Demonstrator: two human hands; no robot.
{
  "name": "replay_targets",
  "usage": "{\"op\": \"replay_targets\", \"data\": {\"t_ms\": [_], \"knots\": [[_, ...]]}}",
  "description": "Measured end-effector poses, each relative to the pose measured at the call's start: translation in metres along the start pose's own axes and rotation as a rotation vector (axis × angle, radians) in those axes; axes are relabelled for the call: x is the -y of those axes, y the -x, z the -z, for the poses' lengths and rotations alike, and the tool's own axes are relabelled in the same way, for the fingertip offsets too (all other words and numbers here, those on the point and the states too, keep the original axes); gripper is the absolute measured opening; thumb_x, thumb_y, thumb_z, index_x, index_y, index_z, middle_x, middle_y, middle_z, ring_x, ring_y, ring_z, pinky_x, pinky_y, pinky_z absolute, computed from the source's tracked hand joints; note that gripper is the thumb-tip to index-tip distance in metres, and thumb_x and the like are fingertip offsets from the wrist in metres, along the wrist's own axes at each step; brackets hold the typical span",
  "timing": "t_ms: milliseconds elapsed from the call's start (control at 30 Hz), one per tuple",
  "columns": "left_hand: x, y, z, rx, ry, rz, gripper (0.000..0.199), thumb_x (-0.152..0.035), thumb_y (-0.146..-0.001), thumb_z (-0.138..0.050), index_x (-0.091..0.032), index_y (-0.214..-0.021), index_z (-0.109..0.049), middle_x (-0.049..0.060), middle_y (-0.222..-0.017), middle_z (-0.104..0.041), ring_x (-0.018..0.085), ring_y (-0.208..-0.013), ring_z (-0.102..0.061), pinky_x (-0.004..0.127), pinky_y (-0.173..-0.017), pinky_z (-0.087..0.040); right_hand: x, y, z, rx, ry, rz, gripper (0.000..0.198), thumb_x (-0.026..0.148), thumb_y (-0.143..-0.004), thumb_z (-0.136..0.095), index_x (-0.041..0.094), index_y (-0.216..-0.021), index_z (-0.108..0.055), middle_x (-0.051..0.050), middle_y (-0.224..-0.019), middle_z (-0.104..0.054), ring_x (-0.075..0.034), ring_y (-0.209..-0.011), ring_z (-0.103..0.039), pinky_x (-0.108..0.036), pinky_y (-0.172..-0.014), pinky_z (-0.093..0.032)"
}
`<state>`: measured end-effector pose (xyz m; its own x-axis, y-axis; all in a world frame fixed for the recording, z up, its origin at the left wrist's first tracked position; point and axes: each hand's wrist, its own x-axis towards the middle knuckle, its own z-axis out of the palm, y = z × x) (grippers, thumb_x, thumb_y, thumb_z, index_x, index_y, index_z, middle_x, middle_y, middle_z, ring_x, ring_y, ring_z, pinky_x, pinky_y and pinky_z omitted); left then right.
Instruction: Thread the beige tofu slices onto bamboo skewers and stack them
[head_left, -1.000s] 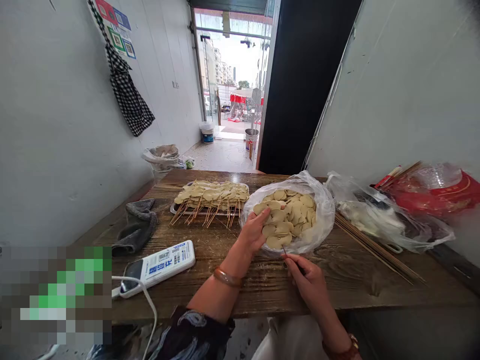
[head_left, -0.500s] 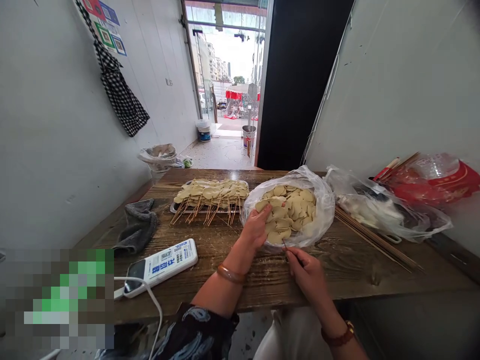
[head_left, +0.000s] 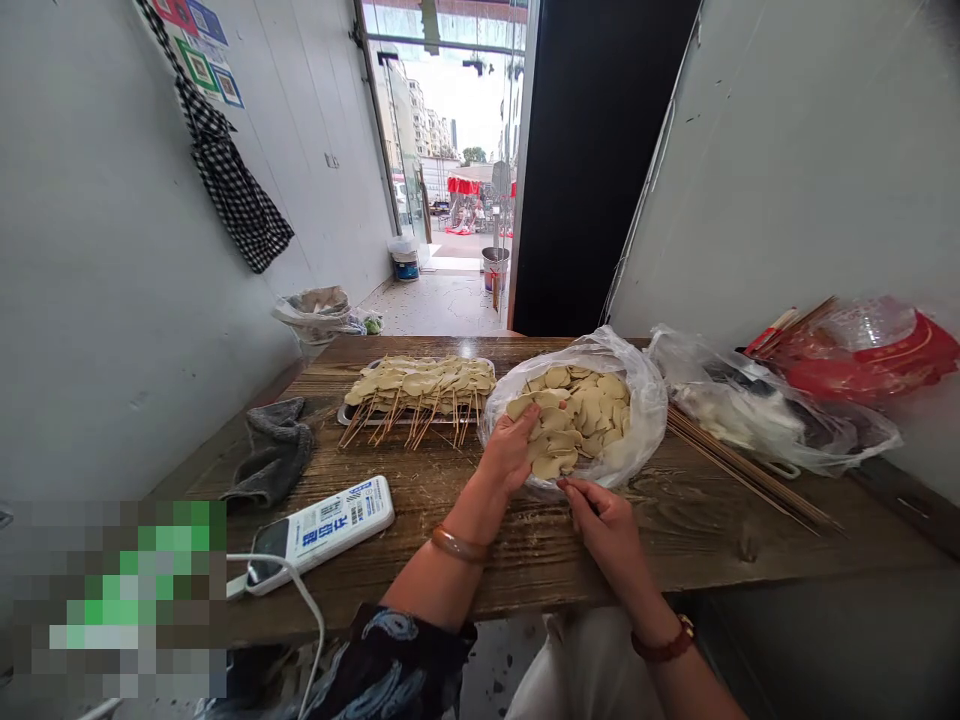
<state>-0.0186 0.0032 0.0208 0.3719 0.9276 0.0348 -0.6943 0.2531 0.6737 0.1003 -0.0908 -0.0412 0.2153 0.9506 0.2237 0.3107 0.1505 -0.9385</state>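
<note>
At the near left rim of the bag, my left hand [head_left: 511,448] grips a few pale yellow, round, thin slices [head_left: 541,403] between thumb and fingers. My right hand [head_left: 602,515] pinches the end of a thin wooden skewer close to the bag's front edge; most of the skewer is hidden by the fingers and slices. Below and behind both hands, a clear plastic bag [head_left: 649,420] lies open, filled with more loose slices [head_left: 600,405]. To the left, a metal tray [head_left: 346,413] carries stacked skewers of slices [head_left: 420,378], their bare stick ends pointing toward me.
Loose wooden skewers [head_left: 739,465] lie right of the bag, beside another plastic bag [head_left: 780,410] and red packaging [head_left: 877,350]. On the left are a grey cloth [head_left: 271,455] and a white power bank [head_left: 341,520] with a cable. A wooden table [head_left: 450,550] supports everything.
My right hand has moved slightly up and left, its fingertips now closer to the slices, and less of the skewer shows. My left hand stays on its slices. The view has shifted slightly.
</note>
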Motion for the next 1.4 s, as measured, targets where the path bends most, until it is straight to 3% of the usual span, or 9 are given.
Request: {"op": "replay_targets", "data": {"t_ms": [267, 467, 633, 800, 933, 1133, 1400], "knots": [[0.000, -0.004, 0.005, -0.015, 0.000, 0.047, 0.034, -0.029, -0.083, -0.062, -0.008, -0.109, -0.064, 0.014, -0.092, -0.072, 0.024, -0.090, -0.068, 0.037, -0.083, -0.055, 0.006, 0.000, 0.003, -0.006, -0.055, 0.018, 0.034, 0.041, -0.085, -0.056, 0.014, -0.095, -0.074, 0.004, -0.050, -0.051, -0.012, -0.048, -0.046, -0.023, -0.049, -0.037], [0.005, -0.007, 0.005, 0.036, 0.012, 0.161, 0.047, -0.045, -0.089, -0.051, -0.011, -0.120, -0.059, 0.014, -0.104, -0.070, 0.023, -0.095, -0.067, 0.035, -0.083, -0.055, 0.003, 0.005, 0.008, -0.139, -0.085, 0.011, 0.034, 0.042, -0.086, -0.056, 0.014, -0.095, -0.073, 0.004, -0.051, -0.050, -0.011, -0.048, -0.043, -0.022, -0.047, -0.035], [0.017, -0.001, 0.004, 0.139, -0.176, 0.228, 0.045, -0.040, -0.071, -0.075, -0.010, -0.105, -0.066, 0.012, -0.095, -0.071, 0.020, -0.080, -0.068, 0.029, -0.069, -0.056, 0.006, 0.002, 0.009, -0.215, -0.102, 0.019, 0.035, 0.044, -0.087, -0.053, 0.014, -0.091, -0.071, 0.003, -0.053, -0.051, -0.010, -0.048, -0.042, -0.021, -0.046, -0.034], [0.027, 0.002, 0.001, 0.133, -0.231, 0.172, 0.041, -0.028, -0.056, -0.085, -0.010, -0.089, -0.068, 0.007, -0.081, -0.071, 0.013, -0.063, -0.062, 0.024, -0.058, -0.051, 0.006, 0.001, 0.007, -0.223, -0.108, -0.003, 0.034, 0.045, -0.087, -0.053, 0.015, -0.087, -0.070, 0.003, -0.055, -0.052, -0.010, -0.048, -0.043, -0.022, -0.047, -0.035], [0.030, 0.002, -0.002, 0.120, -0.236, 0.141, 0.040, -0.025, -0.054, -0.085, -0.011, -0.088, -0.067, 0.006, -0.080, -0.071, 0.012, -0.064, -0.061, 0.022, -0.058, -0.047, 0.005, 0.002, 0.007, -0.235, -0.090, -0.007, 0.035, 0.045, -0.088, -0.052, 0.015, -0.089, -0.070, 0.004, -0.054, -0.052, -0.011, -0.048, -0.043, -0.022, -0.048, -0.037], [0.031, 0.002, -0.004, 0.122, -0.289, 0.127, 0.046, -0.021, -0.053, -0.085, -0.011, -0.095, -0.067, 0.006, -0.084, -0.072, 0.014, -0.076, -0.064, 0.024, -0.073, -0.049, 0.005, 0.001, 0.008, -0.249, -0.070, 0.008, 0.036, 0.045, -0.088, -0.052, 0.014, -0.090, -0.071, 0.004, -0.053, -0.051, -0.011, -0.048, -0.044, -0.024, -0.051, -0.038], [0.033, 0.003, -0.002, 0.077, -0.294, 0.124, 0.041, -0.026, -0.057, -0.084, -0.011, -0.092, -0.067, 0.007, -0.082, -0.072, 0.014, -0.072, -0.065, 0.023, -0.068, -0.049, 0.004, 0.002, 0.009, -0.221, -0.107, -0.042, 0.036, 0.047, -0.087, -0.053, 0.015, -0.085, -0.069, 0.004, -0.053, -0.051, -0.011, -0.047, -0.044, -0.023, -0.048, -0.037]]}}
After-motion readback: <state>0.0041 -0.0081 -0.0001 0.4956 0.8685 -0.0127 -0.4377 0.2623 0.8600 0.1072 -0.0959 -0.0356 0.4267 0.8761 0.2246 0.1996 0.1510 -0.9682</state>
